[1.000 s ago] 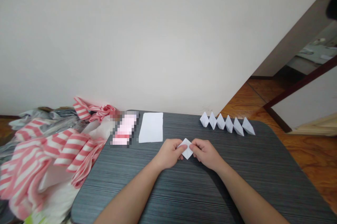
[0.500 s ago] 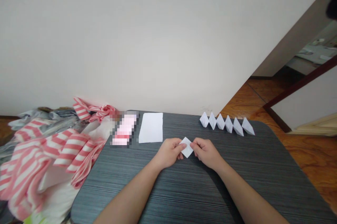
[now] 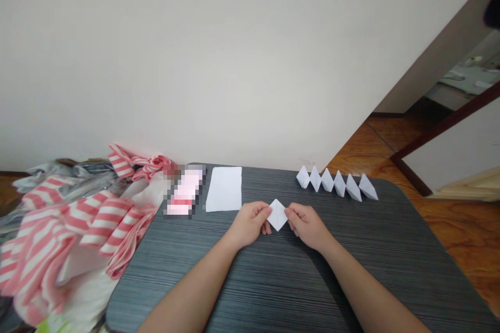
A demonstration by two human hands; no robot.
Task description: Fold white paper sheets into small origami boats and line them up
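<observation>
your left hand (image 3: 252, 222) and right hand (image 3: 307, 223) pinch opposite corners of the folded paper (image 3: 277, 217) over the table (image 3: 269, 291); seemingly mid-folding, the next move calls for even fingertip control.

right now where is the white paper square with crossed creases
In the head view's lower middle, the paper square is held between the left hand and right hand, right of the flat white paper.

Folded square (image 3: 277, 215): matt paper. Tabletop (image 3: 250, 286): fine-ridged, perhaps wood-look laminate.
</observation>
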